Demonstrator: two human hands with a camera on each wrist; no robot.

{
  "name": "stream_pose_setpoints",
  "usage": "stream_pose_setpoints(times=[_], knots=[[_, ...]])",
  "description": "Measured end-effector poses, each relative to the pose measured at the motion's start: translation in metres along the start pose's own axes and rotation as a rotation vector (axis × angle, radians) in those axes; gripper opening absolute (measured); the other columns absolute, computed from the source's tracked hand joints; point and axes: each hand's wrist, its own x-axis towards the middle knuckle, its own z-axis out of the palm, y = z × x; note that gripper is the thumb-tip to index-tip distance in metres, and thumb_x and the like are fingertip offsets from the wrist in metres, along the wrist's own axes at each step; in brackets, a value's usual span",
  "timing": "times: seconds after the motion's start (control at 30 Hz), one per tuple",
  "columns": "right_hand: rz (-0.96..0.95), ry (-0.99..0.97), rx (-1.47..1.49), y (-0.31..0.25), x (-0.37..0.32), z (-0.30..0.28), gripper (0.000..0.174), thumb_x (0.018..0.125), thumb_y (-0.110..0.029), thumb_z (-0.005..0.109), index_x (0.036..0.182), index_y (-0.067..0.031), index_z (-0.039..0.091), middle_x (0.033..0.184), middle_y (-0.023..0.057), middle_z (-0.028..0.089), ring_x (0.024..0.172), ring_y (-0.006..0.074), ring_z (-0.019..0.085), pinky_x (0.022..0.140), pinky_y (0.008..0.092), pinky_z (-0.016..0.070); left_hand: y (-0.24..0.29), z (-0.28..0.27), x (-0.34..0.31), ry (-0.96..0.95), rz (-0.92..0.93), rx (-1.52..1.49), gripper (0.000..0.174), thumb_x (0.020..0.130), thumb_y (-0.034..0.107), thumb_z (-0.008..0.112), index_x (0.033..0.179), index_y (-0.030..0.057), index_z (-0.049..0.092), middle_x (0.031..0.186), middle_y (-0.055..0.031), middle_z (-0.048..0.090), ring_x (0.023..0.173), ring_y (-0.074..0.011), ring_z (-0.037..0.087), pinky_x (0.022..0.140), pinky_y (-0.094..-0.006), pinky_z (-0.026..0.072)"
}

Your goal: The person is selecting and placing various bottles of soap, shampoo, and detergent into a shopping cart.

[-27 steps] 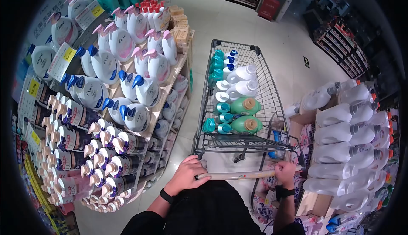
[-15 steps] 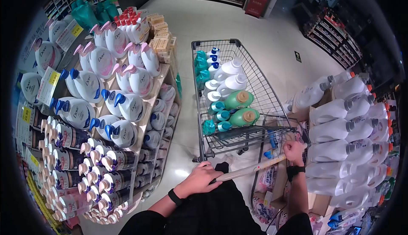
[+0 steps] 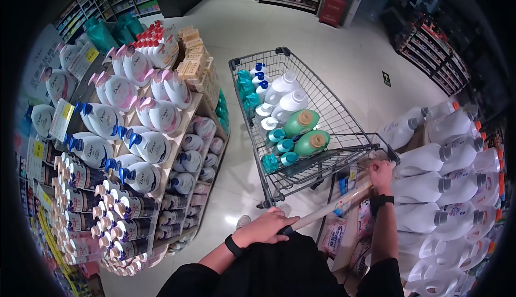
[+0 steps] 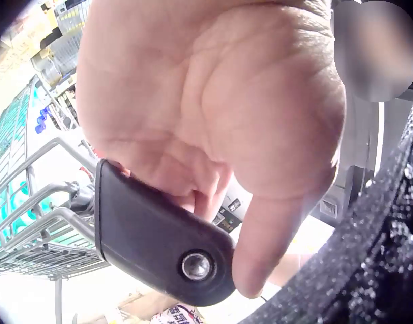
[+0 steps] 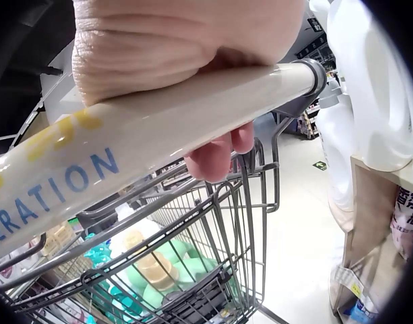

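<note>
A shopping cart (image 3: 344, 115) stands ahead, angled to the left. My left hand (image 3: 264, 227) grips the left end of its pale handle (image 3: 333, 205). In the left wrist view, the thumb lies beside the handle's black end cap (image 4: 159, 236), with fingers partly hidden behind it. My right hand (image 3: 381, 176) curls round the handle near its right end, fingertips showing below the bar in the right wrist view. Inside the cart are two green bottles (image 3: 312, 142) with tan caps, white bottles (image 3: 291, 103) and several pump bottles with teal or blue tops (image 3: 277, 136).
On the left, a tiered display holds several white pump bottles (image 3: 152, 146) and dark-labelled ones (image 3: 134, 230). White jugs (image 3: 424, 160) are stacked on the right, close to the cart's right rear corner. Farther off stand a red bin (image 3: 332, 10) and a shelf rack (image 3: 435, 55).
The cart has turned, its front swinging left in view. The handle now slants more steeply, right hand farther forward and left hand nearer my body. Both hands stay on it.
</note>
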Motion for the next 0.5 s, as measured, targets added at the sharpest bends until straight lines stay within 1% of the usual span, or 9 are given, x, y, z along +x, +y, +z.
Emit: stream_pose_setpoints(times=[0.1, 0.13, 0.2, 0.27, 0.3, 0.37, 0.4, 0.47, 0.5], knots=[[-0.058, -0.005, 0.062, 0.01, 0.034, 0.008, 0.01, 0.073, -0.014, 0.062, 0.068, -0.0098, 0.07, 0.066, 0.0121, 0.063, 0.074, 0.0331, 0.06, 0.086, 0.0434, 0.0441, 0.004, 0.001, 0.024, 0.025, -0.039, 0.002, 0.07, 0.079, 0.029, 0.078, 0.14, 0.0054, 0.052, 0.086, -0.0117, 0.063, 0.092, -0.0287, 0.06, 0.098, -0.037, 0.0363], [-0.043, -0.009, 0.065, 0.02, 0.042, 0.014, 0.01, 0.073, -0.014, 0.062, 0.068, -0.0098, 0.07, 0.066, 0.0125, 0.063, 0.074, 0.0331, 0.06, 0.088, 0.0427, 0.044, 0.006, 0.001, 0.036, 0.008, -0.009, -0.008, 0.07, 0.079, 0.029, 0.078, 0.14, 0.0054, 0.052, 0.086, -0.0117, 0.063, 0.092, -0.0287, 0.06, 0.098, -0.037, 0.0363], [-0.012, 0.008, 0.04, 0.039, 0.059, 0.022, 0.01, 0.073, -0.014, 0.062, 0.068, -0.0098, 0.069, 0.068, 0.0128, 0.064, 0.076, 0.0324, 0.062, 0.088, 0.0423, 0.0441, 0.012, -0.006, 0.057, 0.021, -0.081, 0.011, 0.07, 0.08, 0.029, 0.077, 0.141, 0.0061, 0.052, 0.084, -0.0113, 0.063, 0.087, -0.0283, 0.058, 0.093, -0.0355, 0.0364], [0.02, 0.035, 0.064, 0.04, 0.072, 0.018, 0.01, 0.074, -0.014, 0.062, 0.069, -0.0093, 0.07, 0.067, 0.0122, 0.064, 0.078, 0.0312, 0.063, 0.095, 0.0434, 0.0436, 0.02, -0.013, 0.077, -0.047, -0.155, -0.006, 0.067, 0.079, 0.025, 0.077, 0.138, 0.0036, 0.053, 0.098, -0.0131, 0.065, 0.094, -0.029, 0.059, 0.095, -0.0369, 0.036], [0.029, 0.052, 0.045, 0.048, 0.082, 0.018, 0.01, 0.074, -0.014, 0.062, 0.069, -0.0093, 0.07, 0.067, 0.0122, 0.064, 0.078, 0.0312, 0.063, 0.095, 0.0434, 0.0436, 0.014, -0.008, 0.086, -0.005, -0.112, -0.013, 0.068, 0.079, 0.027, 0.077, 0.138, 0.0037, 0.053, 0.096, -0.0129, 0.065, 0.094, -0.0293, 0.059, 0.095, -0.0371, 0.0362], [0.062, 0.003, 0.096, 0.056, 0.091, 0.034, 0.012, 0.078, -0.014, 0.061, 0.075, -0.0084, 0.071, 0.072, 0.0114, 0.066, 0.085, 0.0311, 0.063, 0.107, 0.0452, 0.0386, 0.023, -0.019, 0.097, -0.043, -0.152, -0.01, 0.068, 0.079, 0.028, 0.078, 0.138, 0.0037, 0.053, 0.096, -0.0126, 0.066, 0.093, -0.0293, 0.06, 0.094, -0.0372, 0.0364], [0.069, 0.004, 0.095, 0.059, 0.097, 0.034, 0.012, 0.078, -0.014, 0.061, 0.075, -0.0084, 0.071, 0.072, 0.0114, 0.066, 0.085, 0.0311, 0.063, 0.107, 0.0452, 0.0386, 0.025, -0.023, 0.103, -0.074, -0.194, -0.007, 0.069, 0.079, 0.029, 0.078, 0.138, 0.0037, 0.053, 0.095, -0.0124, 0.066, 0.092, -0.0294, 0.06, 0.094, -0.0373, 0.0367], [0.105, 0.056, 0.137, 0.065, 0.111, 0.033, 0.01, 0.078, -0.012, 0.062, 0.076, -0.0078, 0.071, 0.077, 0.0087, 0.068, 0.087, 0.0287, 0.063, 0.115, 0.0478, 0.0318, 0.016, -0.022, 0.118, -0.091, -0.178, 0.045, 0.069, 0.08, 0.031, 0.078, 0.139, 0.0039, 0.052, 0.092, -0.012, 0.066, 0.089, -0.0294, 0.06, 0.093, -0.0372, 0.0371], [0.117, 0.047, 0.144, 0.07, 0.115, 0.031, 0.01, 0.08, -0.01, 0.062, 0.082, -0.0071, 0.072, 0.085, 0.0108, 0.069, 0.093, 0.0308, 0.065, 0.115, 0.0464, 0.0317, 0.013, -0.018, 0.126, -0.058, -0.137, 0.023, 0.069, 0.081, 0.032, 0.077, 0.139, 0.0039, 0.052, 0.091, -0.012, 0.065, 0.089, -0.0293, 0.06, 0.092, -0.0372, 0.0371]])
